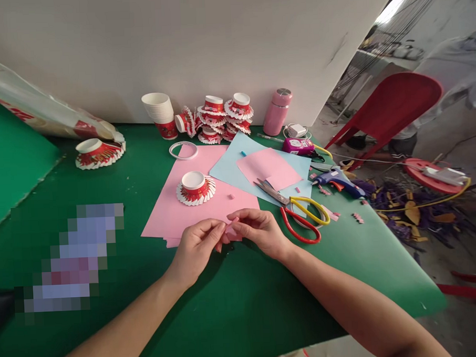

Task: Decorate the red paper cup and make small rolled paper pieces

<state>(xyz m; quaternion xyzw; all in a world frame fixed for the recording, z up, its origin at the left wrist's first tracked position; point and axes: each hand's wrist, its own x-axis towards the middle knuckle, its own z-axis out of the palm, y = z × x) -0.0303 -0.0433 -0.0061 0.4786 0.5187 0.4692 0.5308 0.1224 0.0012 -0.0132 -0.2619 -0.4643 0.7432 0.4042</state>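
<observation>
2 bare hands meet above the near middle of a green table (105,205). The left hand (196,249) and right hand (260,231) pinch 1 small pink paper piece (229,232) between their fingertips, at the near edge of a flat pink sheet (172,210). Open green surface lies nearer and to the left. On the sheet sits 1 fringed red-and-white paper cup (195,187). To the right lie 1 pair of scissors (298,212) and 1 blue glue gun (338,181). Farther back stands 1 pink bottle (277,111).
</observation>
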